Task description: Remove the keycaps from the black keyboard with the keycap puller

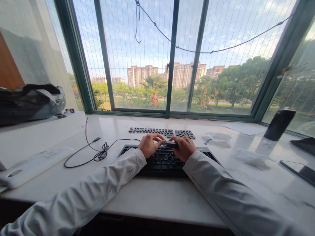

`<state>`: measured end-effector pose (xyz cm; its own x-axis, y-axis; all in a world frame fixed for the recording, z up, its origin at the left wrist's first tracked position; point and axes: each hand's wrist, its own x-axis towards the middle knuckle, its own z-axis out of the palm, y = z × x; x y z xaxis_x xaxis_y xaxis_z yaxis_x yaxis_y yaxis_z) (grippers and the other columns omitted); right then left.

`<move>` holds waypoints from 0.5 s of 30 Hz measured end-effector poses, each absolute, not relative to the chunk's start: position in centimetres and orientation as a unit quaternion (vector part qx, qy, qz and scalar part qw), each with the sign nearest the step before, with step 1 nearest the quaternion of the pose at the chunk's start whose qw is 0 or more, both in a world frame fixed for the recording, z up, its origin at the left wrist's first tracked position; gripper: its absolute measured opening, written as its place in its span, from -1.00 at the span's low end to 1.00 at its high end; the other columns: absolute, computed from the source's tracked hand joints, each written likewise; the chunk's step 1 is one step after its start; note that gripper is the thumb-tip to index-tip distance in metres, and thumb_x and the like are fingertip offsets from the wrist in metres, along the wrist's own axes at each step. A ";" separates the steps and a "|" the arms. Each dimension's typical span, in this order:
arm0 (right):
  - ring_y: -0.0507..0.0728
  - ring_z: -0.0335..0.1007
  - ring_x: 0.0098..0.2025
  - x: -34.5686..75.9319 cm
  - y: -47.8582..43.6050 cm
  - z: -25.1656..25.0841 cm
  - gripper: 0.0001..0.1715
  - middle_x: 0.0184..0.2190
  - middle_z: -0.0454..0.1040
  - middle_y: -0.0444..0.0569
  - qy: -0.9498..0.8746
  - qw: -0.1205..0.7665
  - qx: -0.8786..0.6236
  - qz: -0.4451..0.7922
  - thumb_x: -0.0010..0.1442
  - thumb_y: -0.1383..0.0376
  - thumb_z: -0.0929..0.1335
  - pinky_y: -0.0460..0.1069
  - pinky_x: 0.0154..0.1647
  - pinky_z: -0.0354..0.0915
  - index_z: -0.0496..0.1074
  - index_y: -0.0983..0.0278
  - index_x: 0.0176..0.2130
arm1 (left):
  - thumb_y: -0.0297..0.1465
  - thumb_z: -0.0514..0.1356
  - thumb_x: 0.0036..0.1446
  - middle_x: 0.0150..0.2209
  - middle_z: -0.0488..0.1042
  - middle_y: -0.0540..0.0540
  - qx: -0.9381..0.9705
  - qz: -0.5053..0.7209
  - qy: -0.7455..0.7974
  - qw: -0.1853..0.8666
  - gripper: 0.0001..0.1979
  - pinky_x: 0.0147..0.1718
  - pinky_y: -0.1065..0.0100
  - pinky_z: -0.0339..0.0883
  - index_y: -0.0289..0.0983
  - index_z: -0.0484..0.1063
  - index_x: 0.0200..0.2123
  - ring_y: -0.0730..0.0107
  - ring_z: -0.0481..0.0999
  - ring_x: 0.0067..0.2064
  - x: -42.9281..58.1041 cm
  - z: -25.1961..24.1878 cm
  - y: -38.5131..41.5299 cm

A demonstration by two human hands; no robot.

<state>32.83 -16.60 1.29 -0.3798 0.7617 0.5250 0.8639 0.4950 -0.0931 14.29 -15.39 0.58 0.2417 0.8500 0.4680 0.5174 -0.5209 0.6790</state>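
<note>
A black keyboard (162, 164) lies in front of me with its keycaps off, at least over the part that shows. Above it, my right hand (185, 148) grips a small dark elongated tool (170, 144) with a shiny metal end pointing left. The fingertips of my left hand (150, 144) pinch at that shiny end. What exactly the tool is, I cannot make out. Behind the keyboard, loose black keycaps (150, 130) sit in rows on the white tabletop (118, 196). A black cable (102, 152) runs from the keyboard and lies bundled on its left.
At left are a white box (44, 134), a long white object (39, 164) and a dark bag (31, 101). On the right lie clear plastic bags (251, 157), paper (243, 128), a phone (300, 171) and an upright black object (280, 124). Windows (169, 59) stand behind.
</note>
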 end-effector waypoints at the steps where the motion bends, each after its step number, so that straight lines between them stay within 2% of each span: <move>1: 0.14 0.33 -0.41 32.8 -16.7 1.3 -0.73 -0.55 0.46 -0.06 -0.828 0.258 -0.489 -0.095 0.04 0.27 0.29 -0.03 -0.23 0.12 0.48 0.15 -0.22 | -0.20 0.17 0.04 -0.40 0.55 -0.07 0.762 0.425 0.447 0.198 -0.74 -0.35 0.39 0.30 -0.26 0.50 -0.32 0.31 0.53 -0.29 14.4 0.6 -15.5; 5: 0.15 0.34 -0.38 32.8 -16.7 1.3 -0.74 -0.57 0.45 -0.07 -0.827 0.258 -0.492 -0.090 0.02 0.27 0.30 -0.04 -0.24 0.13 0.48 0.16 -0.25 | -0.17 0.17 0.04 -0.40 0.55 -0.05 0.761 0.432 0.444 0.191 -0.72 -0.37 0.41 0.27 -0.24 0.52 -0.32 0.34 0.52 -0.31 14.7 0.8 -15.8; 10: 0.16 0.34 -0.38 33.1 -16.2 0.8 -0.66 -0.54 0.46 -0.07 -0.820 0.277 -0.493 -0.085 -0.03 0.32 0.31 -0.03 -0.25 0.14 0.47 0.16 -0.20 | -0.25 0.14 0.08 -0.36 0.56 -0.02 0.767 0.442 0.440 0.152 -0.77 -0.44 0.46 0.21 -0.22 0.53 -0.29 0.44 0.47 -0.38 14.7 1.3 -16.4; 15: 0.12 0.35 -0.41 33.1 -16.1 0.8 -0.78 -0.53 0.48 -0.08 -0.821 0.320 -0.470 -0.044 0.06 0.28 0.27 -0.05 -0.28 0.12 0.47 0.17 -0.29 | -0.21 0.16 0.07 -0.34 0.56 -0.01 0.783 0.417 0.446 0.115 -0.73 -0.56 0.48 0.13 -0.22 0.53 -0.24 0.59 0.23 -0.61 14.7 2.0 -17.3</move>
